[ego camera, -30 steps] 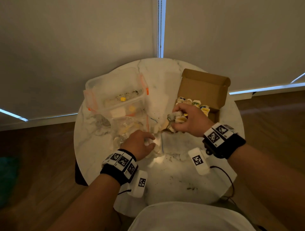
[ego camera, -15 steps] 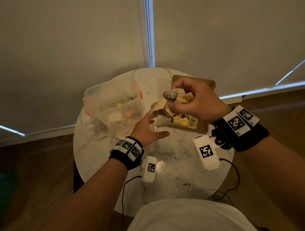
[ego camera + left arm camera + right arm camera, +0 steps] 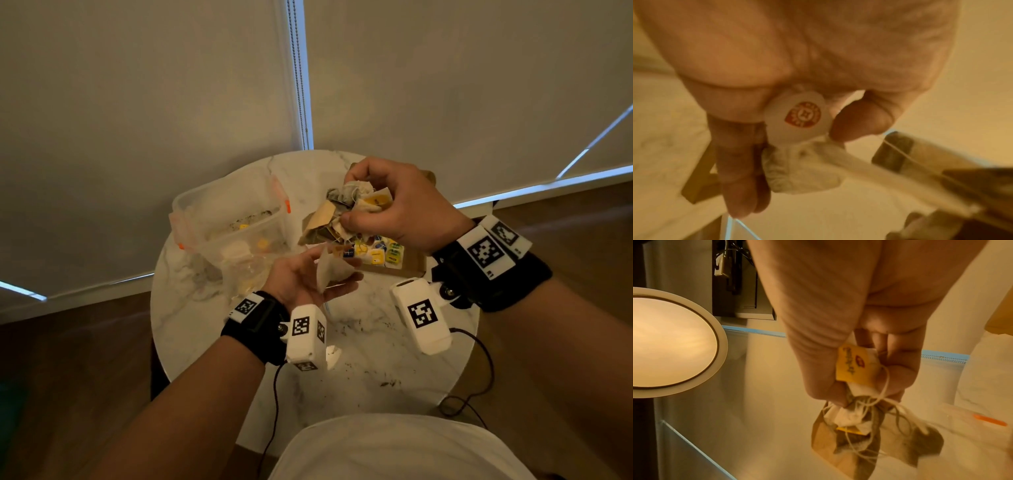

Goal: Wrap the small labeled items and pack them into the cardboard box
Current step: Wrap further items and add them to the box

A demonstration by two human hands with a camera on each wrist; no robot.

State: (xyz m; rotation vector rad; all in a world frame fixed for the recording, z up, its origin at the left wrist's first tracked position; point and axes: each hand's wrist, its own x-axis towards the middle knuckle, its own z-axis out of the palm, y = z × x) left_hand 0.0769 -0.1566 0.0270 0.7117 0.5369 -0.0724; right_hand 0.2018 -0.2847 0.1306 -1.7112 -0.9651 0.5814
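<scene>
Paper tea bags (image 3: 349,212) bunched, R hand (image 3: 394,205) | L hand (image 3: 308,277) pinching one bag (image 3: 330,270) (prob. tagged)

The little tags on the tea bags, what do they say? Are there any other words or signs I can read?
Round white tag in the left hand: red emblem, lettering too blurred to read.
Yellow tag in the right hand: dark writing and a red mark, unreadable.
Tags in the cardboard box: print too small to read.
Wrist markers: black-and-white square codes, no words.
No text reads clearly.
</scene>
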